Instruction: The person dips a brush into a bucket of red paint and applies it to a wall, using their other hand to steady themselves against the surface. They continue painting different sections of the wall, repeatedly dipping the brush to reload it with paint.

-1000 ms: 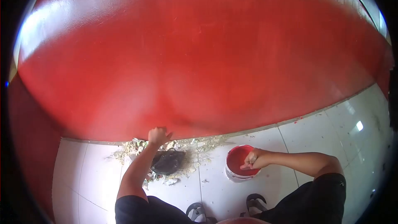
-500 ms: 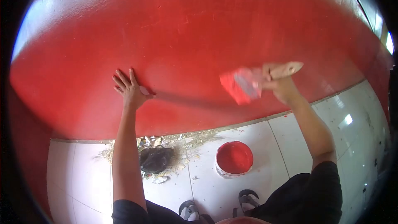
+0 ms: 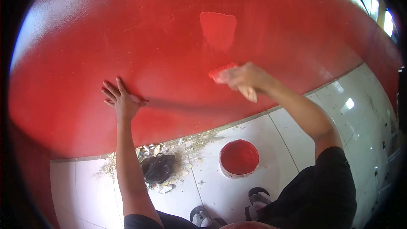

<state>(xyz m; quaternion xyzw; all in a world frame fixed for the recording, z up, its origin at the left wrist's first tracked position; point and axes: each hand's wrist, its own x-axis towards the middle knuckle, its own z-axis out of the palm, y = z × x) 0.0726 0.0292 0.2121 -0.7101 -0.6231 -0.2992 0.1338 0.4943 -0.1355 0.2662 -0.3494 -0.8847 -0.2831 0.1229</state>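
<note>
Against the red wall point(image 3: 169, 59), my left hand point(image 3: 123, 101) rests with its fingers spread and holds nothing. My right hand point(image 3: 250, 77) is closed round a wide paintbrush point(image 3: 250, 93); its wooden handle points down and its red-coated bristles point left, close to the wall. A brighter patch of wet red paint point(image 3: 218, 29) shows on the wall above the brush. On the tiles below stands an open bucket point(image 3: 239, 157) with red paint in it.
A black plastic bag point(image 3: 158, 168) lies among chips and debris point(image 3: 159, 149) at the wall's foot, left of the bucket. White floor tiles point(image 3: 271, 144) run along the wall. My sandalled feet point(image 3: 259, 196) are at the bottom.
A fresh paint patch now shows on the wall. My right hand has moved left and turned the brush, so its handle points down. My left hand still rests spread on the wall.
</note>
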